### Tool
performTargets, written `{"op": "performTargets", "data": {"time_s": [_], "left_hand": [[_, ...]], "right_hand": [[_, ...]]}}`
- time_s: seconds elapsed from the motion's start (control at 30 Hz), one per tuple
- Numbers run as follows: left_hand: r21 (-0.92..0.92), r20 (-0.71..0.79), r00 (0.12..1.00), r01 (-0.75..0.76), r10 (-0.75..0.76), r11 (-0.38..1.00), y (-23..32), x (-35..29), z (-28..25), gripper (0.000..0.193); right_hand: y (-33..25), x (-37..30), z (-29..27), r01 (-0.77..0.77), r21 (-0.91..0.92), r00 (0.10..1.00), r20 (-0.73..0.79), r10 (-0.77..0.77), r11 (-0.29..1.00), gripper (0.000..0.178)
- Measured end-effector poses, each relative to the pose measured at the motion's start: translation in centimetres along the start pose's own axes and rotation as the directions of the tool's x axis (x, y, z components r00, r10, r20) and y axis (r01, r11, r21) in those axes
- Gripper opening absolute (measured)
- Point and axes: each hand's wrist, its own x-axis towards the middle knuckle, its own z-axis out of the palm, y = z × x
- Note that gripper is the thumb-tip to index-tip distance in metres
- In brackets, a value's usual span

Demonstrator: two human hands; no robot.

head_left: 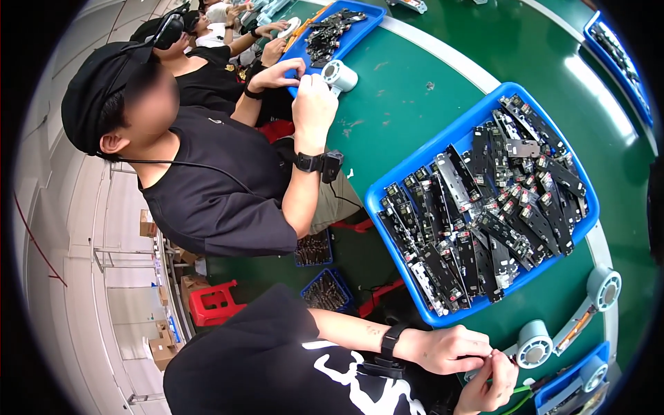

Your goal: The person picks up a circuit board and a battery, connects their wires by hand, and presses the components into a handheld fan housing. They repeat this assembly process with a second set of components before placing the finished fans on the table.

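Observation:
My left hand (449,351), a black band at its wrist, is closed in a pinch near the table's edge. My right hand (490,386) is also closed, its fingertips meeting those of the left. What they pinch is too small and covered to make out. Right beside the fingertips is a grey housing with a round, vented head (535,344); its handle runs back under my hands and is mostly hidden. Beyond my hands is a large blue tray (434,319) heaped with black metal-and-circuit strips (526,214).
A second grey housing (604,289), its handle showing wires, lies at the right; another (593,373) rests at a small blue tray (609,349). At the left a co-worker (228,173) holds a similar housing (340,76). A red stool (213,304) stands on the floor.

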Motion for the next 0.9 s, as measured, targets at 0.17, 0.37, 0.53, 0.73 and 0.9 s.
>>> {"op": "performTargets", "data": {"time_s": [0.17, 0.37, 0.53, 0.73, 0.9], "left_hand": [[-0.030, -0.006, 0.999, -0.049, 0.049, 0.998, -0.4, -0.2, -0.1, 0.017], [-0.003, -0.028, 1.000, -0.002, 0.002, 1.000, -0.5, 0.0, 1.0, 0.019], [-0.008, -0.028, 0.998, -0.064, 0.063, 0.998, -0.9, -0.8, 1.5, 0.021], [0.040, -0.046, 0.994, 0.105, -0.103, 0.994, -0.5, -0.4, 0.2, 0.017], [0.000, -0.115, 0.971, 0.210, -0.208, 0.978, 0.3, -0.1, -1.1, 0.021]], "right_hand": [[-0.2, 0.4, -0.4, 0.111, -0.026, 0.992, 0.060, -0.110, 0.993, 0.014], [-0.2, 0.4, -1.4, 0.137, -0.105, 0.990, 0.057, -0.132, 0.985, 0.015], [-0.9, -4.7, -2.1, -0.047, -0.244, 0.995, 0.077, 0.067, 0.969, 0.033], [-2.7, -6.3, 0.7, -0.193, -0.265, 0.978, -0.125, 0.165, 0.945, 0.062], [-5.4, -4.7, 2.4, -0.314, -0.521, 0.943, -0.078, 0.322, 0.793, 0.069]]}}
